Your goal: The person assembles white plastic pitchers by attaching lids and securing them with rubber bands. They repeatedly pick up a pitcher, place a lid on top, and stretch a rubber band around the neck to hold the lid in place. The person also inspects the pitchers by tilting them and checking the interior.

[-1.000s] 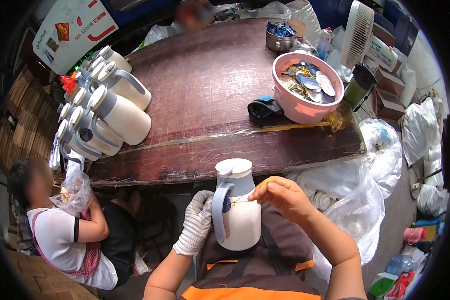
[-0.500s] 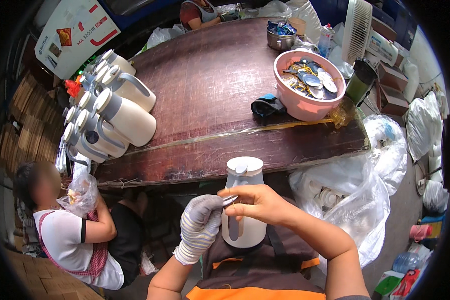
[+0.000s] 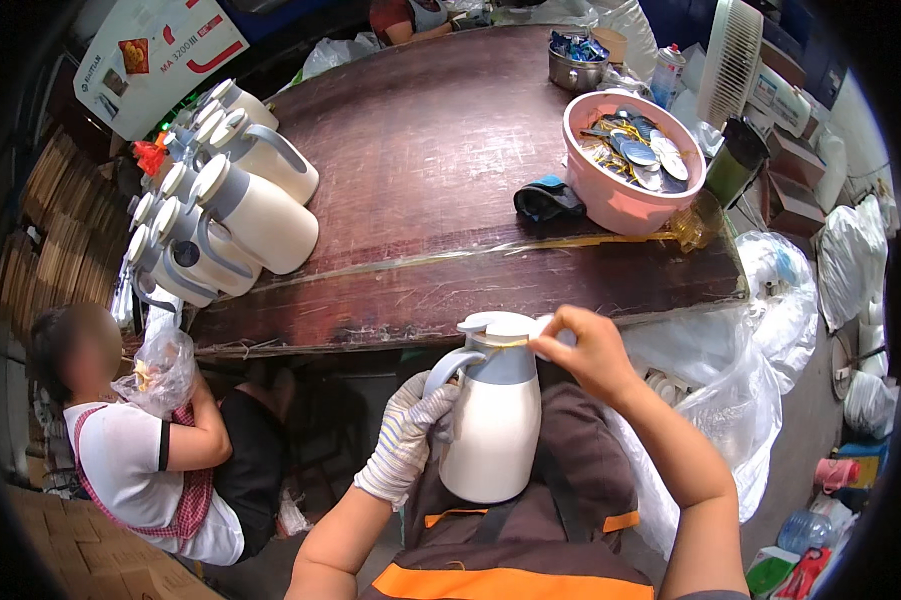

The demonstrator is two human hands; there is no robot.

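Steadily, my gloved left hand grips the grey handle of a white jug nearly upright over my brown apron, my bare right fingertips pinching a yellow cord at its neck, before a table bearing more jugs and a pink tub.

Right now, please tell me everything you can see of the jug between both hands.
The jug has a smooth, plastic-looking white body, a grey neck and handle, and a white lid on top. It is roughly upright over the brown clothing, handle toward the left. The gloved left hand grips its handle side; the right hand pinches a yellow string at its neck.
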